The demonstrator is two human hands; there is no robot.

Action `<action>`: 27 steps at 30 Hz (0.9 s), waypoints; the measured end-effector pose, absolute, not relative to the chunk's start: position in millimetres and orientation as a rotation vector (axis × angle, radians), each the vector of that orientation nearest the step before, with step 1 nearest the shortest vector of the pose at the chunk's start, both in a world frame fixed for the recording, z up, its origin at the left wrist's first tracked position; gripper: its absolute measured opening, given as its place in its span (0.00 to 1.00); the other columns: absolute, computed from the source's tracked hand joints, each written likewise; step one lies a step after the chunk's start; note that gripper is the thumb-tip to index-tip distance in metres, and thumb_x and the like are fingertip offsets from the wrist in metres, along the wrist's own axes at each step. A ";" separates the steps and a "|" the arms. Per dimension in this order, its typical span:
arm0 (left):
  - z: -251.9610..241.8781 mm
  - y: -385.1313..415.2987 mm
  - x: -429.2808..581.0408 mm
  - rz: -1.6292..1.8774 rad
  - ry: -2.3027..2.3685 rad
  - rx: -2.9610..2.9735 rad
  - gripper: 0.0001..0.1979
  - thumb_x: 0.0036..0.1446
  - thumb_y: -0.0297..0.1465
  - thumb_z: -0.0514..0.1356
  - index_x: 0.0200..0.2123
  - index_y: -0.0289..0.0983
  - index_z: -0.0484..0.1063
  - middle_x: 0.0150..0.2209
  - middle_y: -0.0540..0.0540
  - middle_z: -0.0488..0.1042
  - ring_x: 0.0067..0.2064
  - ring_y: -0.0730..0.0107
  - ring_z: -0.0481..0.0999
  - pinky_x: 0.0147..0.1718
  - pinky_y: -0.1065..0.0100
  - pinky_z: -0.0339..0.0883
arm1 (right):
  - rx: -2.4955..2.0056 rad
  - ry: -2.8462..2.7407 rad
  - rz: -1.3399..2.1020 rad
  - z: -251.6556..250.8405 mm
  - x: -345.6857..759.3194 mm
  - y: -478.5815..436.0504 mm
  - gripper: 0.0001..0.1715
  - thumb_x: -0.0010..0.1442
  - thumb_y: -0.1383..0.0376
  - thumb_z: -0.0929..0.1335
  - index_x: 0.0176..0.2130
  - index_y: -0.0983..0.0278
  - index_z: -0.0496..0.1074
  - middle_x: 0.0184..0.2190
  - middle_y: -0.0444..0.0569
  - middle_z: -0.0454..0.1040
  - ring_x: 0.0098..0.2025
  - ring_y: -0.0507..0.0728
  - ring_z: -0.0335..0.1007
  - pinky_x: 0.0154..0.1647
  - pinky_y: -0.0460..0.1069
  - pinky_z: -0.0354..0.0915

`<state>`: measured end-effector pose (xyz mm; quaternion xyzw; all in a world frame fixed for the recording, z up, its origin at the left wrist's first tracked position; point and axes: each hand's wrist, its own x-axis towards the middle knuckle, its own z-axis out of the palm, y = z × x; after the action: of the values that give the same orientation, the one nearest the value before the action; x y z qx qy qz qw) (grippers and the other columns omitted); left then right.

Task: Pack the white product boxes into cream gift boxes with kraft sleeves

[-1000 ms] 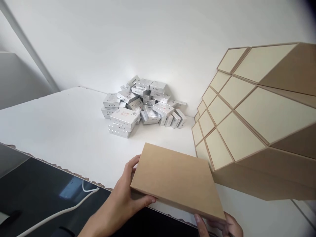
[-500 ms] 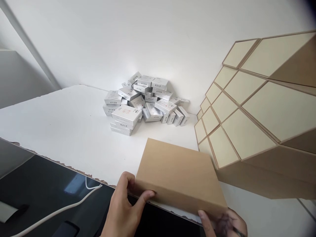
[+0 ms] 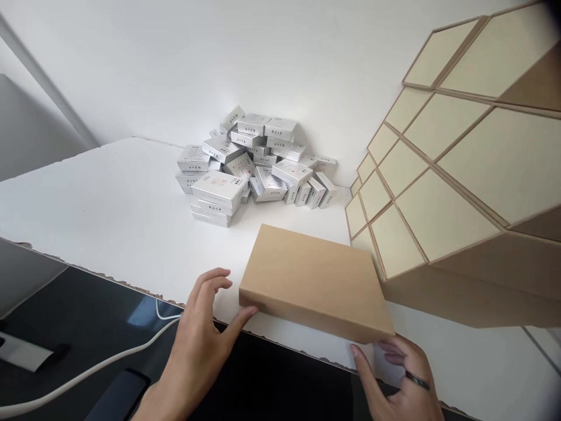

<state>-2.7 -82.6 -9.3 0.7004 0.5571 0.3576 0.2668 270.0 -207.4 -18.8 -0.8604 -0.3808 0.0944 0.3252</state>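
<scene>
A plain brown cardboard box [image 3: 313, 280] lies flat near the front edge of the white tabletop. My left hand [image 3: 204, 333] is at its near left corner, fingers spread and curved, with the thumb tip at or very close to the front face. At the near right corner is my right hand [image 3: 401, 374], wearing a dark ring. Its thumb stands apart from the fingers, and the fingertips are at the corner, partly hidden by it; neither hand grips the box. Behind the box is a loose pile of small silver-white printed cartons [image 3: 263, 161].
Stacked brown boxes with pale yellow panels [image 3: 442, 152] rise close on the right. A white wall [image 3: 175, 64] backs the tabletop [image 3: 109, 204], whose front edge is chipped. Below left are a white cable [image 3: 100, 365] and a dark phone-like object [image 3: 118, 394].
Both hands have loosened from the box, the left fingers drawing away to the left. The box now sits slightly back from the table edge. The whole view has shifted a little.
</scene>
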 end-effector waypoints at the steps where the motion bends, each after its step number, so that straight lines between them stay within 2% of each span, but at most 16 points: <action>1: -9.3 -81.6 -4.3 0.933 1.508 1.889 0.22 0.58 0.47 0.65 0.49 0.45 0.62 0.62 0.42 0.65 0.59 0.49 0.69 0.54 0.47 0.70 | -2.263 -1.005 0.250 -20.0 269.9 -206.9 0.35 0.52 0.39 0.70 0.46 0.61 0.66 0.42 0.54 0.73 0.43 0.63 0.72 0.40 0.54 0.70; 4: -6.4 -79.9 -6.0 0.746 1.459 1.864 0.31 0.54 0.48 0.67 0.56 0.47 0.59 0.67 0.40 0.59 0.62 0.44 0.68 0.55 0.43 0.70 | -2.281 -0.975 0.272 -23.6 268.7 -206.5 0.40 0.50 0.38 0.70 0.51 0.61 0.64 0.43 0.54 0.72 0.45 0.65 0.72 0.41 0.56 0.70; 7: -3.3 -75.8 -2.7 0.682 1.421 1.871 0.39 0.51 0.49 0.69 0.60 0.48 0.54 0.70 0.38 0.54 0.64 0.40 0.65 0.58 0.39 0.66 | -2.206 -1.013 0.172 -26.5 269.8 -202.4 0.50 0.47 0.39 0.73 0.58 0.62 0.60 0.51 0.57 0.68 0.50 0.66 0.69 0.47 0.59 0.69; 10: -3.0 -66.5 3.1 0.685 1.363 1.890 0.51 0.45 0.50 0.72 0.65 0.48 0.47 0.71 0.35 0.49 0.65 0.37 0.64 0.59 0.35 0.64 | -2.095 -1.116 0.081 -24.8 275.4 -191.0 0.54 0.46 0.42 0.75 0.61 0.64 0.56 0.57 0.61 0.63 0.55 0.67 0.66 0.53 0.60 0.67; 13: -0.3 -54.3 7.6 0.668 1.268 1.871 0.62 0.42 0.50 0.74 0.70 0.46 0.39 0.72 0.31 0.48 0.69 0.37 0.58 0.62 0.36 0.60 | -2.109 -1.124 0.149 -19.8 281.7 -179.1 0.57 0.47 0.41 0.75 0.62 0.64 0.54 0.56 0.62 0.65 0.55 0.68 0.67 0.53 0.61 0.67; 16: 8.9 -41.8 8.0 0.605 1.151 1.871 0.65 0.43 0.48 0.74 0.71 0.46 0.33 0.72 0.31 0.47 0.72 0.39 0.52 0.65 0.39 0.57 | -2.153 -1.081 0.241 -18.0 282.8 -175.1 0.60 0.44 0.39 0.75 0.63 0.63 0.52 0.57 0.62 0.66 0.57 0.70 0.67 0.55 0.62 0.66; 20: 19.5 -27.8 8.0 0.484 0.993 1.891 0.62 0.46 0.42 0.73 0.72 0.45 0.33 0.72 0.32 0.45 0.70 0.40 0.56 0.61 0.43 0.65 | -2.096 -0.992 0.327 -23.2 278.6 -181.3 0.61 0.43 0.38 0.74 0.63 0.63 0.52 0.60 0.63 0.64 0.61 0.72 0.64 0.59 0.64 0.64; 24: 13.8 -20.6 17.3 0.573 0.853 1.878 0.65 0.47 0.40 0.72 0.72 0.38 0.25 0.73 0.29 0.33 0.74 0.42 0.45 0.68 0.43 0.53 | -2.096 -0.960 0.413 -30.1 280.3 -189.6 0.61 0.45 0.37 0.73 0.65 0.62 0.51 0.63 0.63 0.61 0.64 0.74 0.61 0.61 0.66 0.62; 27: 7.2 -15.2 22.9 0.563 0.799 1.899 0.68 0.43 0.45 0.74 0.71 0.39 0.26 0.73 0.28 0.30 0.74 0.38 0.40 0.68 0.38 0.49 | -2.063 -1.058 0.471 -31.8 282.2 -194.3 0.56 0.53 0.38 0.69 0.67 0.64 0.51 0.63 0.64 0.63 0.64 0.73 0.62 0.57 0.65 0.67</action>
<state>22.9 -15.2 7.2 0.7792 0.3278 0.2308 0.4818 282.2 -194.3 -31.8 -0.8071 -0.4141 0.1843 0.3784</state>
